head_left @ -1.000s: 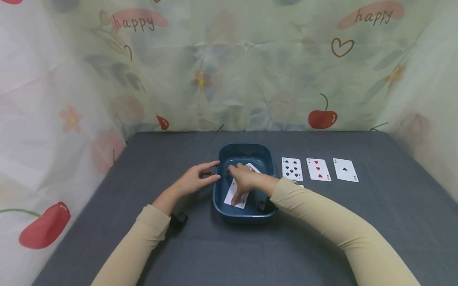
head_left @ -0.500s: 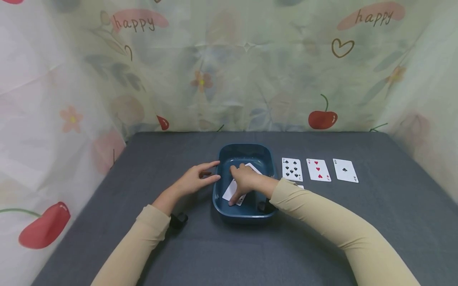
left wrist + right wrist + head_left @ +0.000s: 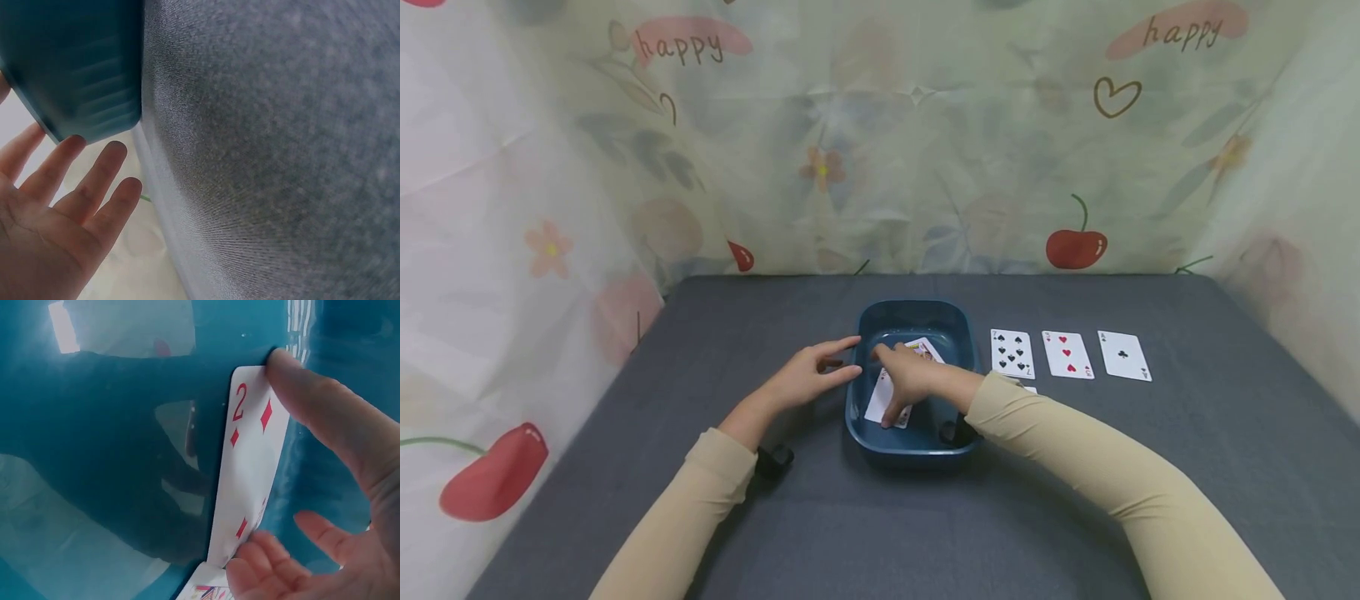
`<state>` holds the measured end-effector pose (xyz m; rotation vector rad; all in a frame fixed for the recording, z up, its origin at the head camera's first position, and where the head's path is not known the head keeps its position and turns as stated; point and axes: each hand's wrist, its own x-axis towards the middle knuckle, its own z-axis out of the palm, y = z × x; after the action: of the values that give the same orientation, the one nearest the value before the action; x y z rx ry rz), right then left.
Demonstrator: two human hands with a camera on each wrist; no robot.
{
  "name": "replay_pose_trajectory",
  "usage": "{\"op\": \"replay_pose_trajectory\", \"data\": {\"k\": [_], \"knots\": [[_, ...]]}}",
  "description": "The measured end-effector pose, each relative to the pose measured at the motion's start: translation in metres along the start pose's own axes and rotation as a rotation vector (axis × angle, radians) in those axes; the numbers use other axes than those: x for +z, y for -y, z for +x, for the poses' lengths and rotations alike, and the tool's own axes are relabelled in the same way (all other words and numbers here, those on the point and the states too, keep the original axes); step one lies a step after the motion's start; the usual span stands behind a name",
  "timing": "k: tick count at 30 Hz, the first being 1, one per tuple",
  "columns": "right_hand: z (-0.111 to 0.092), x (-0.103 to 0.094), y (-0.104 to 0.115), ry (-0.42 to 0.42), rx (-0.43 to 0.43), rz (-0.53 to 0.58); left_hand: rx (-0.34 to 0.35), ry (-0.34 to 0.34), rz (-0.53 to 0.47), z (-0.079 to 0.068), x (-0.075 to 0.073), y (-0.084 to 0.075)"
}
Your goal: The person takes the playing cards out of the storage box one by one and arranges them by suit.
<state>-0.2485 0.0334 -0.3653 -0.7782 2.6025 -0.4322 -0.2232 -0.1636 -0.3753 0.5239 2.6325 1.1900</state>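
My right hand [image 3: 910, 373] reaches down into a dark blue plastic basin [image 3: 913, 452]. It grips a two of diamonds playing card [image 3: 250, 450], thumb at one end and fingertips at the other, and the card bows slightly. Part of a face card [image 3: 209, 589] shows beyond the fingertips in the right wrist view; the hand covers much of both cards in the head view. At the basin's left side, my left hand [image 3: 805, 375] has its fingers extended, with fingertips right at the rim. The left wrist view shows those fingers spread along the basin's outer wall [image 3: 94, 69].
Right of the basin lie a seven of spades [image 3: 1012, 354], a three of hearts [image 3: 1067, 355] and an ace of clubs [image 3: 1123, 356], face up in a row. Another card [image 3: 1032, 389] peeks out behind the right sleeve. Grey cloth [image 3: 880, 533] covers the table; a printed curtain hangs behind.
The two of diamonds has shifted slightly up and left in my right hand, and the face card's picture now shows beside it. My left hand stays at the rim.
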Motion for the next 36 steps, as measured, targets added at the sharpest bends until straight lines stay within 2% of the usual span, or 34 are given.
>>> {"op": "replay_pose_trajectory", "data": {"k": [4,10,28,36], "knots": [[0.0002,-0.0011,-0.0009,0.008,-0.043,0.033,-0.005,0.0,-0.003,0.0004,0.0,0.0003],[0.0006,-0.0016,-0.0026,0.021,-0.035,0.035,0.0,0.0,-0.001,0.0003,0.0,0.0002],[-0.0031,-0.0051,0.0021,0.06,-0.052,-0.072,-0.003,0.009,-0.004,0.0002,-0.0013,-0.0008],[-0.0022,-0.0017,0.002,0.057,-0.059,-0.063,-0.002,0.01,-0.011,-0.0006,-0.001,-0.0014]]}}
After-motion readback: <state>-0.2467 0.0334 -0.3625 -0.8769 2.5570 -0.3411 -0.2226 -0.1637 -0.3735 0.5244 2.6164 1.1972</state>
